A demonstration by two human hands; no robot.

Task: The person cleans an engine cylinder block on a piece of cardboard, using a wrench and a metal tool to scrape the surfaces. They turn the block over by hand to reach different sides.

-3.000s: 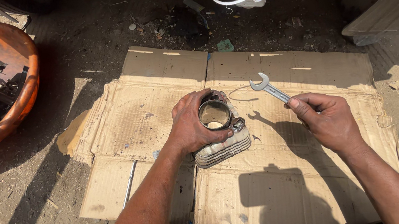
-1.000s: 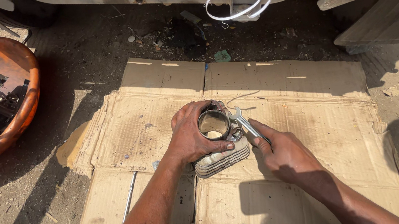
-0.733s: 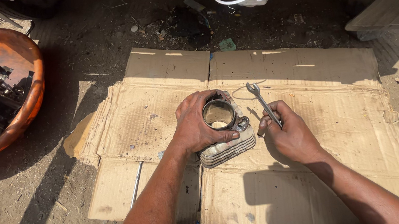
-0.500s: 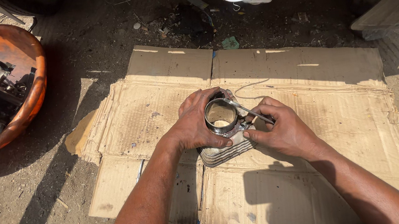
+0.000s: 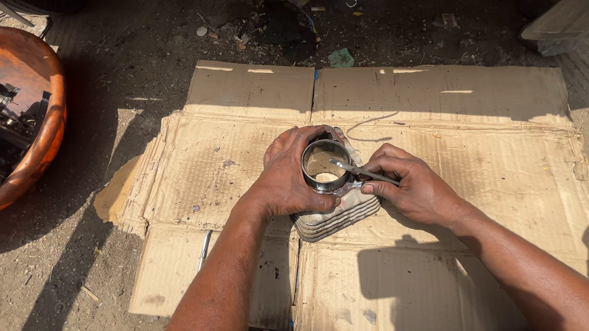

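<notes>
Gripping a finned metal cylinder [image 5: 335, 209] with shiny round bore.

Wrench [image 5: 365, 173] handle hidden in right hand [image 5: 415, 189].

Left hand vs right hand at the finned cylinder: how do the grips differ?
The left hand wraps around the finned cylinder at its open sleeve; the right hand pinches a slim wrench. The left hand's fingers curl wide around the part; the right hand's bunch tight on the tool, whose tip reaches over the bore. Both work over the flattened cardboard.
</notes>
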